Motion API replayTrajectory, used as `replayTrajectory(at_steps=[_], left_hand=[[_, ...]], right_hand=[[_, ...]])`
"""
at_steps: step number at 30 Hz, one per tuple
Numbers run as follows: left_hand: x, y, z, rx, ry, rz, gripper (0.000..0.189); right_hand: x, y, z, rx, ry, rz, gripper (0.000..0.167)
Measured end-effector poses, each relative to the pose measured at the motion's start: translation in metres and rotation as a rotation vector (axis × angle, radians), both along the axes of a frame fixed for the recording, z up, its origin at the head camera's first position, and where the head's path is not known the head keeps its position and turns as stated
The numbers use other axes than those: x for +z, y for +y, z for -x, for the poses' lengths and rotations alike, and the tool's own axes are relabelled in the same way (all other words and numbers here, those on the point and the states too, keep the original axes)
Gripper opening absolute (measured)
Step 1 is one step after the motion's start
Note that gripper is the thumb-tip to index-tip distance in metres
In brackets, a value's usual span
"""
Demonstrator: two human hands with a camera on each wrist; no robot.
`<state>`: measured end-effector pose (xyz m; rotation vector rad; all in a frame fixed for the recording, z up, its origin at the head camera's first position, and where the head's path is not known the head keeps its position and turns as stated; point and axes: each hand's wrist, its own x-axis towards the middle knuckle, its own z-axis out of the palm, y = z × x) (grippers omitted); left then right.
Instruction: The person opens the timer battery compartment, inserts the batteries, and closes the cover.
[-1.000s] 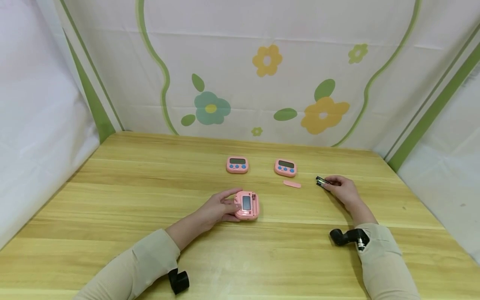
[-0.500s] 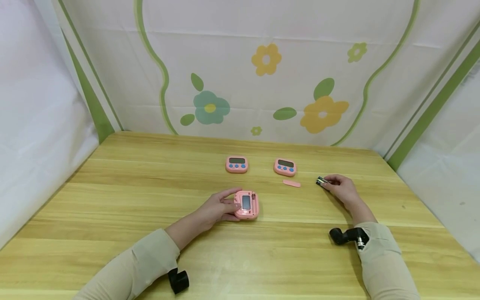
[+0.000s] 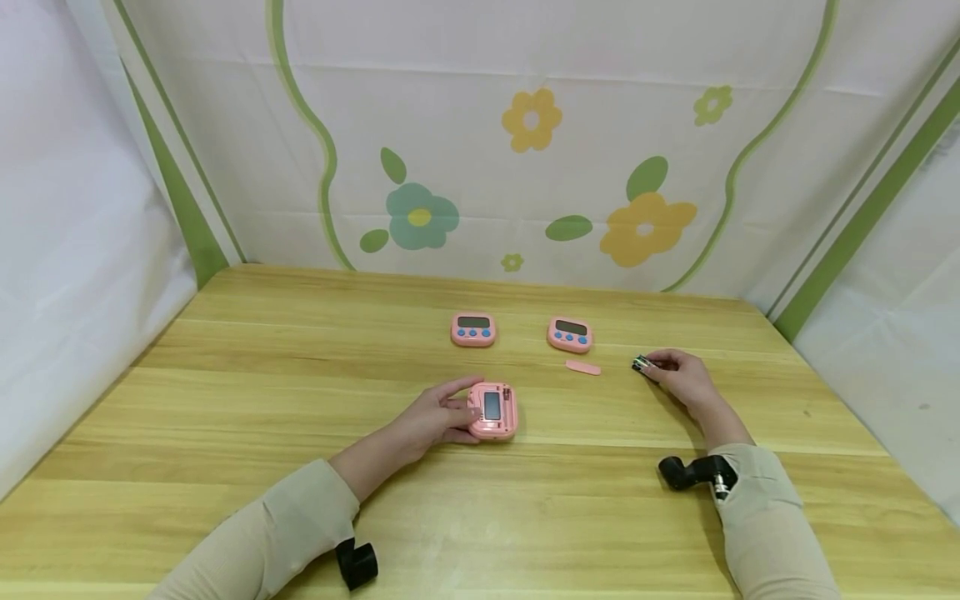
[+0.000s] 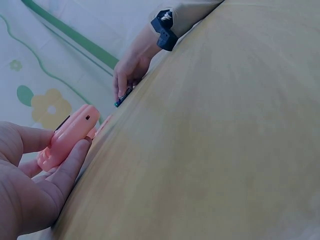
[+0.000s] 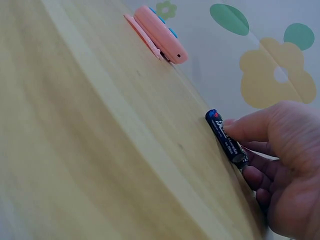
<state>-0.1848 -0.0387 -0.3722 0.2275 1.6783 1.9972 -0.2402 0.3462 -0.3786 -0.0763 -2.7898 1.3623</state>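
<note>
My left hand (image 3: 429, 421) grips a pink digital timer (image 3: 492, 406), thumb on one face and fingers below. Its back faces up, and a long battery slot lies uncovered along its right side. In the left wrist view the timer (image 4: 75, 132) is seen from its edge. Over on the right, my right hand (image 3: 692, 386) pinches a dark cylindrical battery (image 5: 226, 137) at the tabletop, between thumb and fingers. Part of the battery is covered by the fingers; whether a second one lies behind it is hard to tell. A slim pink battery cover (image 3: 583, 367) lies between the hands.
Two more pink timers, a left one (image 3: 473, 330) and a right one (image 3: 570, 334), lie display up with blue buttons toward the back of the wooden table (image 3: 525, 517). Behind the table hangs a white flowered cloth (image 3: 465, 125). Each sleeve carries a black camera mount.
The battery has turned slightly in my right hand's fingers, which stay in about the same spot. My left hand and its timer have not visibly moved.
</note>
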Motion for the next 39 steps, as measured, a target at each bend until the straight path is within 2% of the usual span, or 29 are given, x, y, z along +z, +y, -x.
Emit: replayTrajectory(at_steps=[18,24,29,39], left_hand=[[0.0009,-0.0002,-0.0002,-0.001,-0.002,-0.003,0.053],[0.0019,-0.0002,-0.0006,-0.008,-0.002,-0.002,0.053],[0.0015,-0.0002,-0.0007,-0.009,-0.004,-0.002,0.053],[0.0005,0.0001,0.0,-0.002,-0.012,-0.002,0.053]], right_hand=[[0.0032,-0.0024,0.0017,0.021,-0.005,-0.02,0.039],[0.004,-0.0016,0.0005,0.03,-0.022,0.001,0.044],[0.0037,-0.0013,0.0001,0.013,-0.026,0.022,0.044],[-0.001,-0.002,-0.0001,-0.045,0.025,0.046,0.041]])
